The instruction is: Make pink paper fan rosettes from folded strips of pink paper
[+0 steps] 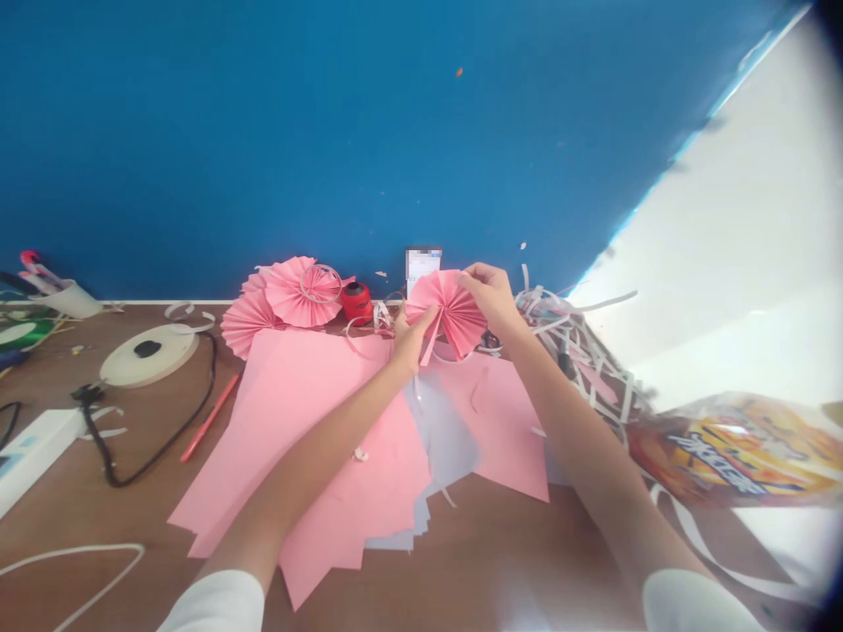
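Note:
A pleated pink paper fan [461, 312], spread nearly into a full circle with a gap at its lower left, is held up between both hands. My left hand [412, 338] pinches it by the lower left edge near the gap. My right hand [488, 288] is closed on its upper right rim. Beneath lie pink paper sheets [316, 412] in a loose stack, with pale bluish sheets [444, 430] among them. More folded pink paper rosettes [303, 294] rest at the back left against the blue wall.
A heap of white paper strips [559, 320] lies at the right, near a snack packet [738, 448]. A phone [423, 263] leans on the wall behind the fan. Leftward are a red bottle [356, 303], a red pen [211, 417], a white reel [150, 355], a black cable and a power strip [39, 452].

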